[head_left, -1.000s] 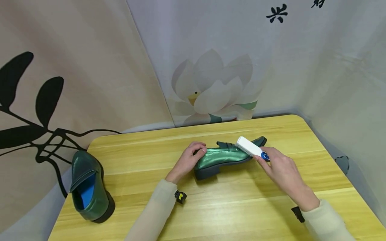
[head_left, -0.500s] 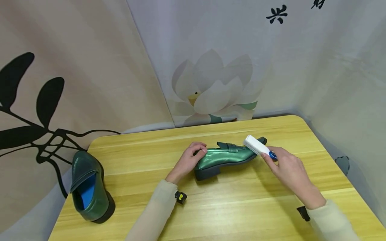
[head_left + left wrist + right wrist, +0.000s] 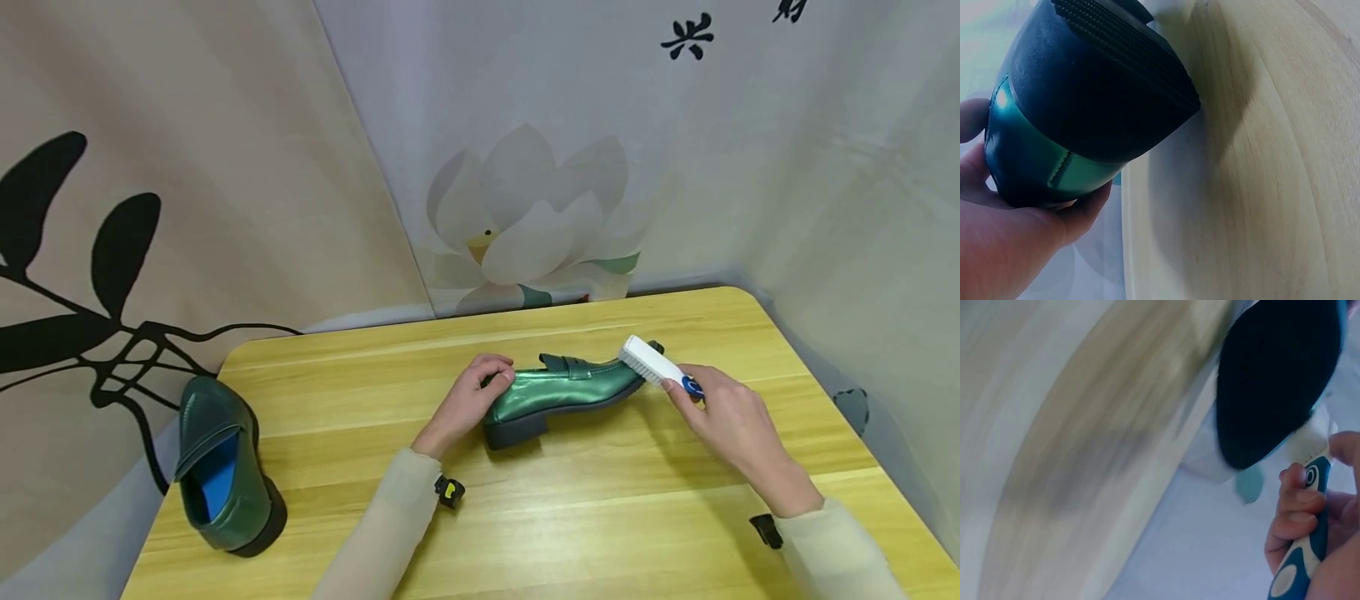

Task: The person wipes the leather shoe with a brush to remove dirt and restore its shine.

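A shiny green loafer (image 3: 558, 389) with a dark sole is held up on its side in the head view, toe pointing right. My left hand (image 3: 468, 400) grips it at the heel; in the left wrist view the fingers and thumb wrap the back of the shoe below the dark heel block (image 3: 1104, 87). My right hand (image 3: 731, 421) holds a white brush (image 3: 648, 360) by its blue-and-white handle (image 3: 1300, 556). The bristles touch the upper near the toe. In the right wrist view the sole (image 3: 1279, 381) hides part of the brush head.
A second green loafer (image 3: 225, 475) with a blue insole stands at the left edge of the wooden table (image 3: 585, 517). A printed curtain (image 3: 525, 208) hangs behind the table.
My right hand has slid the brush rightward along the shoe's upper, from near the strap to the toe. My left hand and the shoe have stayed nearly in place.
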`<state>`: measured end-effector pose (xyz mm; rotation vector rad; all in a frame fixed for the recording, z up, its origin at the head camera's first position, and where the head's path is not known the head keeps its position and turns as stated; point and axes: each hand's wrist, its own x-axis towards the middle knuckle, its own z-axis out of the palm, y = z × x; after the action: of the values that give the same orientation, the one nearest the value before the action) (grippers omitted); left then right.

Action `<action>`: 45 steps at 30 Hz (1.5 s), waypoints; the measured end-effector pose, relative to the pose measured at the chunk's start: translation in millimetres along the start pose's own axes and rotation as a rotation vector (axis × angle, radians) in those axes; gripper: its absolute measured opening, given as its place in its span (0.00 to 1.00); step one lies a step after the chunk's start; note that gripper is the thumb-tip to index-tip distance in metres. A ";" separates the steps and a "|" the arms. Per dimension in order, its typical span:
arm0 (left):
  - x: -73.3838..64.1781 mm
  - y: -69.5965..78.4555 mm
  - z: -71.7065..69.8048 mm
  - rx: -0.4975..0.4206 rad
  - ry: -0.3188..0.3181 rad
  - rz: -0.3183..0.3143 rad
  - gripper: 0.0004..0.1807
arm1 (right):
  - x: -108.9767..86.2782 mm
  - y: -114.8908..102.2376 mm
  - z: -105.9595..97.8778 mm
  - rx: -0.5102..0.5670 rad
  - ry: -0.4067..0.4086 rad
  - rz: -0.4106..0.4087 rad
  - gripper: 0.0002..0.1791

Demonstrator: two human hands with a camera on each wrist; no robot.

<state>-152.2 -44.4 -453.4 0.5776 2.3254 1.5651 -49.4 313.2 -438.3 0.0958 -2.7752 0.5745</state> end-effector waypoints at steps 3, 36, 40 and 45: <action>-0.4 0.0 0.7 0.005 -0.001 0.006 0.16 | 3.4 13.4 0.9 -0.015 0.007 0.043 0.26; 5.3 9.3 -0.9 0.032 -0.033 0.025 0.11 | 7.7 20.2 -10.3 0.051 0.061 0.124 0.28; 5.6 8.4 1.7 0.030 0.016 0.076 0.08 | 8.1 13.8 -12.9 0.065 0.081 0.116 0.27; 10.3 9.1 4.0 0.146 0.110 0.204 0.07 | 7.5 9.1 -13.4 0.071 0.104 0.103 0.25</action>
<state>-158.0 -33.3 -446.6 0.8049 2.5488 1.5553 -53.9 326.9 -427.7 -0.0599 -2.6709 0.6839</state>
